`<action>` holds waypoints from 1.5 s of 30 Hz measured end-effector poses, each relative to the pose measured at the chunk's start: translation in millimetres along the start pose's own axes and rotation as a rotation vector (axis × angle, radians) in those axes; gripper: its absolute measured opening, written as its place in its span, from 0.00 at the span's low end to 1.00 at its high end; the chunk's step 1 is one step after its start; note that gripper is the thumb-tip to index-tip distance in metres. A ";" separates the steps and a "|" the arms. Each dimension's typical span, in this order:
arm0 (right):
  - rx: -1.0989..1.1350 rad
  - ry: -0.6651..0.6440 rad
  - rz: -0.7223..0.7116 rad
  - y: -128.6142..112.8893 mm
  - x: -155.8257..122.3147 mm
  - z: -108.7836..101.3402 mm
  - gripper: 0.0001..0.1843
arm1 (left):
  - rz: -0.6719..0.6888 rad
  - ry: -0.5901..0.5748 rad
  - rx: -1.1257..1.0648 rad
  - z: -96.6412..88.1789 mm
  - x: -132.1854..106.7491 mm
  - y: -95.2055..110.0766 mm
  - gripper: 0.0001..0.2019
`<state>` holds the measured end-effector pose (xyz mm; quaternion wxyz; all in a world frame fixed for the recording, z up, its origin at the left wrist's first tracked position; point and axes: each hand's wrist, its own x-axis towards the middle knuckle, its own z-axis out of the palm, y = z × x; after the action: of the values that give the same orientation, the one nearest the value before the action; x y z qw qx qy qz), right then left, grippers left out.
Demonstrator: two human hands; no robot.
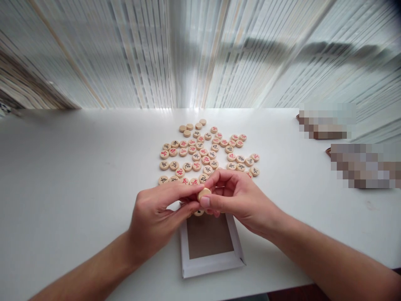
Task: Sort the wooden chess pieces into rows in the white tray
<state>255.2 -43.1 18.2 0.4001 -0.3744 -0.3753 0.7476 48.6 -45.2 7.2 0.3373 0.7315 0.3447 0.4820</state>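
Note:
A round wooden Chinese chess piece (204, 194), its plain face showing, is pinched between my two hands. My left hand (156, 213) grips it from the left with thumb and fingers. My right hand (238, 196) has its thumb on the piece's right side and its fingers curled behind. Just below the hands lies a shallow white-rimmed box (213, 264) with a brown inside; its far end is partly hidden by my hands. Another Chinese chess piece (198, 212) with a dark mark shows under my fingers at that end.
Many red- and black-marked Chinese chess pieces (196, 156) lie spread over the white table (103, 167) beyond my hands. Several plain-faced pieces (189, 126) sit at the back. Two blurred-out objects (326, 129) stand at the right. A striped curtain (140, 54) hangs behind the table.

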 end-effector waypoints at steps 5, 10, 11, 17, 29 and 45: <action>-0.006 -0.001 -0.011 -1.6 -1.7 0.5 0.20 | -0.010 -0.013 0.015 -0.5 -0.7 -0.7 0.15; 0.000 0.001 -0.005 -3.3 -1.8 1.1 0.20 | 0.016 -0.004 -0.005 -0.1 -0.4 -2.8 0.19; 0.007 -0.002 -0.006 -2.8 -1.5 0.8 0.20 | 0.031 -0.004 -0.003 -0.1 -0.1 -3.5 0.19; 0.050 -0.015 -0.025 3.8 1.3 -1.4 0.20 | 0.120 -0.020 0.027 -0.7 1.0 -6.3 0.18; -0.050 -0.005 -0.056 0.8 0.2 -0.3 0.14 | 0.010 -0.041 -0.028 -1.3 -1.9 -4.9 0.19; -0.066 0.016 -0.168 -2.9 1.3 0.5 0.14 | -0.231 0.018 -0.213 -1.7 1.2 -1.8 0.15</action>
<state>255.1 -40.9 20.6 0.4520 -0.3605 -0.4268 0.6954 47.1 -42.9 6.8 0.4629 0.6428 0.3763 0.4804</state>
